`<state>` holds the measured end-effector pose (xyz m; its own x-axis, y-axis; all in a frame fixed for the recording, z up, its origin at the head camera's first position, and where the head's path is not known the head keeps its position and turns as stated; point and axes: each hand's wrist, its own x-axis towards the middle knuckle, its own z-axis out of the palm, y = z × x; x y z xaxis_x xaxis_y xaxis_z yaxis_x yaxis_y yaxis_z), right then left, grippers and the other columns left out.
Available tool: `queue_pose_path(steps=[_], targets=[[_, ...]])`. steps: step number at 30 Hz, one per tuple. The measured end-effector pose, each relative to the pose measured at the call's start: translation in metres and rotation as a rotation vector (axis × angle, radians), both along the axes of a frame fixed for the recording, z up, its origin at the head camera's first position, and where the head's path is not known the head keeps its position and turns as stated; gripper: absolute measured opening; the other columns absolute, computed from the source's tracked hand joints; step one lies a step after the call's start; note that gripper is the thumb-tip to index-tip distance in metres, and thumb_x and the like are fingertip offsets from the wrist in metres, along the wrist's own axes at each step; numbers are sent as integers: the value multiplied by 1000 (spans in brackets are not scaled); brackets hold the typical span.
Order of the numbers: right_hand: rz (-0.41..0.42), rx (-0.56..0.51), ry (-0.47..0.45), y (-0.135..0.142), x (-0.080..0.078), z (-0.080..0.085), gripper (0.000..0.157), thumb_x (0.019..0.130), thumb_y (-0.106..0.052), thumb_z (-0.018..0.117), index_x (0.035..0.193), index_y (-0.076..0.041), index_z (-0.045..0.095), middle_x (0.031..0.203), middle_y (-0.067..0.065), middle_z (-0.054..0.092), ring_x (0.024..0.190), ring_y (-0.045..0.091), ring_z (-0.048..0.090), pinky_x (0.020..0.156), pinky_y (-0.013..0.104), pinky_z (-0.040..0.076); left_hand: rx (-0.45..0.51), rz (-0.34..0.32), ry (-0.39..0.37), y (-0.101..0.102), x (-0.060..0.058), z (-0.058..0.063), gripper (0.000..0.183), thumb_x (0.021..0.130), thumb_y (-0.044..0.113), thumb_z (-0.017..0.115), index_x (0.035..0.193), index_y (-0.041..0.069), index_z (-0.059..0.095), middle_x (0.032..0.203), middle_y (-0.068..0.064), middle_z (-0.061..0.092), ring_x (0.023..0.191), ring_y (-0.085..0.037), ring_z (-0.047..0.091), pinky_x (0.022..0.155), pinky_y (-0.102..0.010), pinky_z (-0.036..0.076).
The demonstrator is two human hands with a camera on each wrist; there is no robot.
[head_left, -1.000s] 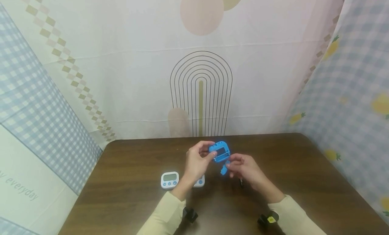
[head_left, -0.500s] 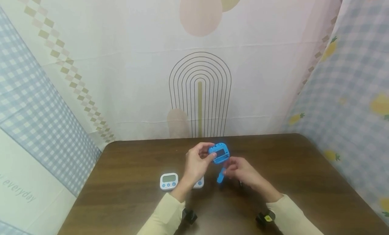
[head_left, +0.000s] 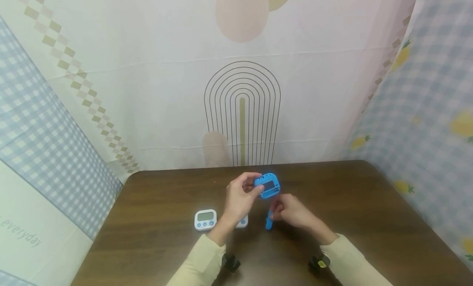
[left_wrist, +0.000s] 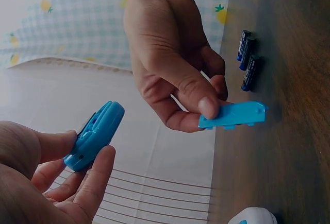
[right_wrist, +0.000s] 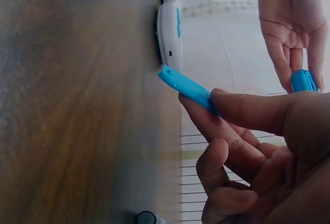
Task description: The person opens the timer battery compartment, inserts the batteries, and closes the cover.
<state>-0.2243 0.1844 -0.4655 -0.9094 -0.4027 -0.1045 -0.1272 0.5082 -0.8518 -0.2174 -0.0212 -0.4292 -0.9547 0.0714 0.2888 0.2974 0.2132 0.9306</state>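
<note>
My left hand (head_left: 239,199) pinches a blue digital timer (head_left: 272,192) between thumb and fingers, above the table. The timer's back faces up, with its battery compartment uncovered. In my right hand (head_left: 293,212), thumb and index finger pinch a small blue battery cover (left_wrist: 240,115) by one end. Its free end points down to the left in the head view, apart from the timer. In the right wrist view, the cover (right_wrist: 185,86) shows as a thin curved strip. Part of the timer is hidden behind the left thumb and fingers.
On the brown table (head_left: 162,253) lies a white timer (head_left: 205,219) with a grey screen and blue buttons. A second white timer (head_left: 242,222) is partly hidden by the left wrist. Three dark blue batteries (left_wrist: 250,73) lie on the table near the right hand.
My right hand has moved slightly left and down with the battery cover, away from the timer. The cover has turned to hang more steeply. The left hand holds the timer nearly still.
</note>
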Motion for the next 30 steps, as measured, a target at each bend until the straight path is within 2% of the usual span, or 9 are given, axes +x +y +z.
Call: queue_pose_path(steps=[8,21,30], targets=[[-32,59,14,-3,1,-6,15,94,-3,77,105,-1,67,86,7,68,74,23,67,68,36,61,-2,-1,-11,1,1,0,26,97,14,78,123,17,75,115,-2,78,103,-18,74,94,-36,63],[-121,259,67,-9,8,-6,14,91,-6,82,99,-9,70,81,2,65,71,19,61,67,35,57,8,-7,-14,1,3,1,27,98,13,77,124,17,75,117,-1,78,106,-20,74,94,-38,63],[-125,335,93,-10,8,-8,13,90,-10,83,96,-11,72,79,1,63,70,18,60,65,35,54,0,-8,-12,0,3,2,27,98,12,77,124,17,75,117,-1,78,106,-20,74,96,-39,62]])
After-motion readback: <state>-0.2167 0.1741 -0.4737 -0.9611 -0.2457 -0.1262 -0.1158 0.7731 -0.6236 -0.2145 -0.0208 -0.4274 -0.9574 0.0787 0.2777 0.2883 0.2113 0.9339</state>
